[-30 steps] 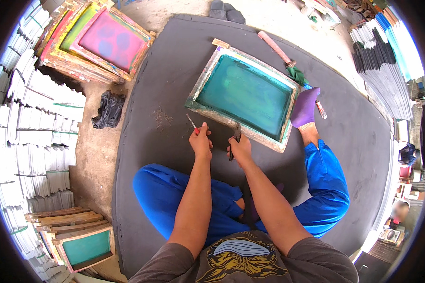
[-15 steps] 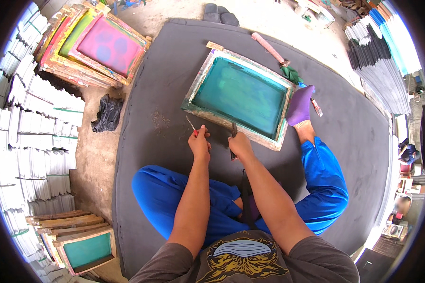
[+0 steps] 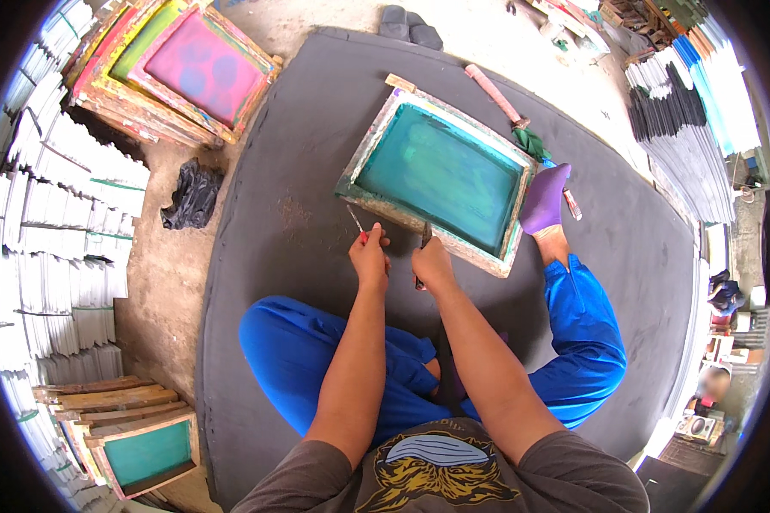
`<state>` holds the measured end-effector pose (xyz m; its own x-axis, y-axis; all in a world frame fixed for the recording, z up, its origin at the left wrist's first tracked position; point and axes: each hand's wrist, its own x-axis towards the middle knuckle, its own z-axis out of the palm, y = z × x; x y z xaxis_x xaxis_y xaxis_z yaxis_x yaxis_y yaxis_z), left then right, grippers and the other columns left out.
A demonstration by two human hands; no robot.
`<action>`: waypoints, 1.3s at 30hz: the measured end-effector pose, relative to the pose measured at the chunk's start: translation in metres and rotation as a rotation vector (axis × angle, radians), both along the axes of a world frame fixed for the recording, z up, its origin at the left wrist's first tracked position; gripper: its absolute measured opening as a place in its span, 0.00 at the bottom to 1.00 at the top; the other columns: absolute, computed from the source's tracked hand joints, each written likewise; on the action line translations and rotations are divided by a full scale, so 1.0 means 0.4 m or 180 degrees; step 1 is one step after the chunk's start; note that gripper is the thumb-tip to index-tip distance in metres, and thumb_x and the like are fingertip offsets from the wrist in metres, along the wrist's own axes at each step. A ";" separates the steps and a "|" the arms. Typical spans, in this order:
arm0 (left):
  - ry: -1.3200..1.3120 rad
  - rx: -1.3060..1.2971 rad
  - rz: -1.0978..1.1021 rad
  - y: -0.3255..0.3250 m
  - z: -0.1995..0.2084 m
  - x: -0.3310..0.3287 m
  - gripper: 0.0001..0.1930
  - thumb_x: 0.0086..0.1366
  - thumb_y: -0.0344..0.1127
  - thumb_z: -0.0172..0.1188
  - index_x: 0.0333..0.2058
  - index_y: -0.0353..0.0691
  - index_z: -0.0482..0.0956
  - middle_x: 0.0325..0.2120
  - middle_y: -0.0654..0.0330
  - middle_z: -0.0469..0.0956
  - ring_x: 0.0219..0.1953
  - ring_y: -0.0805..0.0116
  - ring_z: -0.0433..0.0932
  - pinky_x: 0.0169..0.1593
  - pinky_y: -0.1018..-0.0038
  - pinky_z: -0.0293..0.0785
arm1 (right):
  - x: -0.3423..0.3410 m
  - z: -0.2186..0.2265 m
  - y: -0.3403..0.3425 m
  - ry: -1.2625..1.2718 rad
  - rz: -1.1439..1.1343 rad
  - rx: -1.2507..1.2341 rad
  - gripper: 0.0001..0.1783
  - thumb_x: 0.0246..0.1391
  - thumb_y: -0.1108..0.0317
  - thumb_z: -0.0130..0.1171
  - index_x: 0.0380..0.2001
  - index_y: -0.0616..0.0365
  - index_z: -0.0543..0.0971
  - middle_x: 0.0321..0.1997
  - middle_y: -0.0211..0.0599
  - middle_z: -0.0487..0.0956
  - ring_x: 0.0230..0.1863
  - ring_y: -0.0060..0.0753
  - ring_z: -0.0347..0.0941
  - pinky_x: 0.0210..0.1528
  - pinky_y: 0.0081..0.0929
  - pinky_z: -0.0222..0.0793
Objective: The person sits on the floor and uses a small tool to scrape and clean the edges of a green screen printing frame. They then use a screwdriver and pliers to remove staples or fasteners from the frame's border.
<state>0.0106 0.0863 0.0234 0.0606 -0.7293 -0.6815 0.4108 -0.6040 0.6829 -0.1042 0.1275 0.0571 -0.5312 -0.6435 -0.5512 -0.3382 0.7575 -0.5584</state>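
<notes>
My left hand point(image 3: 370, 256) is closed around a screwdriver point(image 3: 355, 217) with a red handle and a thin metal shaft, its tip pointing up and left. In my right hand point(image 3: 435, 264) is a dark, narrow tool point(image 3: 427, 229); its ends stick out above and below the fist, but its kind cannot be made out. Both hands are just in front of a wooden screen-printing frame point(image 3: 436, 171) with green-blue mesh, which lies tilted on the dark mat. The tool's upper end is close to the frame's near edge. My purple-socked foot point(image 3: 545, 198) touches the frame's right side.
A pink-handled tool point(image 3: 493, 96) and green cloth point(image 3: 532, 143) lie beyond the frame. A small red-and-white item point(image 3: 571, 204) is beside my foot. Colourful frames point(image 3: 158, 77), a black plastic bag point(image 3: 193, 195), white sheet stacks point(image 3: 56, 282) and more frames point(image 3: 145, 453) stand left of the mat point(image 3: 265, 256).
The whole view has shifted slightly. My left hand with the screwdriver has moved a little to the right, closer to my right hand. Both hands keep their holds.
</notes>
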 end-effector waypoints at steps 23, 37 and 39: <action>-0.0218 -0.0491 -0.0621 0.016 -0.022 0.017 0.13 0.66 0.38 0.69 0.43 0.35 0.83 0.29 0.64 0.80 0.23 0.77 0.74 0.23 0.77 0.67 | 0.017 -0.003 0.052 -0.2116 0.0474 -0.0739 0.09 0.65 0.68 0.56 0.44 0.61 0.73 0.26 0.39 0.79 0.19 0.31 0.77 0.20 0.30 0.72; -0.0909 -0.1194 -0.0542 -0.006 -0.043 0.050 0.09 0.65 0.37 0.66 0.35 0.36 0.83 0.21 0.68 0.73 0.17 0.79 0.66 0.21 0.76 0.60 | 0.007 0.062 0.018 -0.2006 0.1149 -0.0107 0.09 0.65 0.67 0.54 0.42 0.62 0.72 0.25 0.37 0.78 0.19 0.31 0.77 0.15 0.31 0.68; -0.0962 -0.1243 -0.0292 -0.009 -0.065 0.053 0.09 0.65 0.36 0.65 0.36 0.35 0.83 0.22 0.66 0.74 0.16 0.78 0.66 0.20 0.76 0.60 | 0.016 0.058 0.011 -0.2055 0.1196 -0.0065 0.09 0.65 0.67 0.54 0.42 0.63 0.72 0.25 0.37 0.78 0.19 0.31 0.77 0.15 0.31 0.68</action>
<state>0.0317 0.0827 -0.0028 0.1369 -0.9380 -0.3183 0.1169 -0.3038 0.9455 -0.0979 0.1321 0.0802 0.1518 -0.7312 -0.6651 -0.1721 0.6430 -0.7463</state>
